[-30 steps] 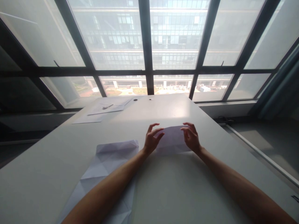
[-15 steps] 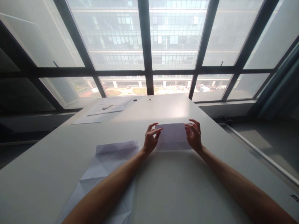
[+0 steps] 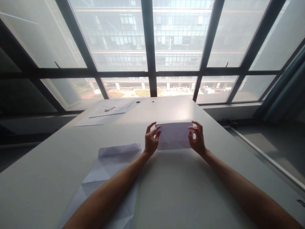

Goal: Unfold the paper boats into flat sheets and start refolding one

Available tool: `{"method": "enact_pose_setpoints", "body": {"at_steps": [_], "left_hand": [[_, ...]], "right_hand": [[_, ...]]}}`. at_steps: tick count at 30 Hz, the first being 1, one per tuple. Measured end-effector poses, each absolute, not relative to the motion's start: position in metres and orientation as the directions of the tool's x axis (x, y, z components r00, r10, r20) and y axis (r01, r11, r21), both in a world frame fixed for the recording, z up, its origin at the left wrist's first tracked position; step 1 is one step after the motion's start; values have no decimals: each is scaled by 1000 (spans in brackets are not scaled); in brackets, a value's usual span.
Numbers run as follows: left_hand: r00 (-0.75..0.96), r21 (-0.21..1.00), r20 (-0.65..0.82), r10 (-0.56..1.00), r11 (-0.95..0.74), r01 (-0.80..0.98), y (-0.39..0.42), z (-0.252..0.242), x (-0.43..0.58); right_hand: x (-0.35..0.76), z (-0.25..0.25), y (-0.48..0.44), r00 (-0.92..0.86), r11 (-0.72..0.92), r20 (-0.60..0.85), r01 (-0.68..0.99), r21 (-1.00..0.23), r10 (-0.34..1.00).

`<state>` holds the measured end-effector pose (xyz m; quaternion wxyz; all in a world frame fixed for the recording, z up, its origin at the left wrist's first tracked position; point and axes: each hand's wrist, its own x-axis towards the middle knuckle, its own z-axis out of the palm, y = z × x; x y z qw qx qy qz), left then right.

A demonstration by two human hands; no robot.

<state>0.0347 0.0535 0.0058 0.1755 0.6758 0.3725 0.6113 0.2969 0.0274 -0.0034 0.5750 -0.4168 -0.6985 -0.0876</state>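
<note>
Between my hands a folded sheet of white paper (image 3: 174, 135) is held up, tilted, over the table, its broad side facing me. My left hand (image 3: 152, 140) pinches its left edge with thumb and fingers. On the opposite edge my right hand (image 3: 197, 139) has a similar pinch, near the upper corner. A second, larger paper (image 3: 111, 170) with several creases lies on the table to the left, its far end folded, and my left forearm covers part of it.
The white table (image 3: 186, 194) stretches toward the tall windows. At its far left lie more paper sheets (image 3: 89, 121) with a small white object (image 3: 110, 109) on top. Two dark round holes, one a cable hole (image 3: 138, 102), are near the far edge. A curtain (image 3: 282, 101) hangs at right.
Both hands have raised the folded paper slightly and tipped it more upright. My left hand has shifted a little left and up. The creased paper has stayed put.
</note>
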Motion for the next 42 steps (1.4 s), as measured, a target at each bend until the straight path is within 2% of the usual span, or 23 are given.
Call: {"method": "enact_pose_setpoints", "body": {"at_steps": [8, 12, 15, 18, 23, 30, 35, 39, 42], "left_hand": [[-15, 764, 639, 769, -633, 126, 53, 6, 36], [-18, 773, 632, 775, -629, 80, 52, 6, 38], [-31, 788, 610, 791, -603, 122, 54, 3, 38], [-39, 829, 548, 835, -537, 157, 58, -2, 38], [-65, 864, 498, 864, -489, 124, 62, -6, 36], [-153, 855, 512, 846, -483, 188, 63, -6, 35], [-116, 833, 527, 842, -485, 265, 62, -8, 36], [-76, 866, 473, 878, -448, 222, 62, -7, 36], [-32, 870, 470, 882, -456, 186, 61, -5, 37]], "right_hand": [[297, -1, 28, 9, 680, 907, 659, -322, 421], [297, 3, 26, 97, 672, 861, 584, -455, 499], [297, 3, 26, 160, 605, 769, 527, -597, 619], [299, 2, 29, 205, 531, 692, 505, -681, 692], [303, -4, 38, 238, 496, 661, 495, -713, 712], [308, -13, 45, 213, 467, 549, 335, -818, 808], [310, -18, 49, 241, 416, 515, 362, -834, 823], [312, -22, 54, 332, 303, 353, 195, -933, 874], [313, -25, 56, 382, 285, 334, 180, -942, 862]]}}
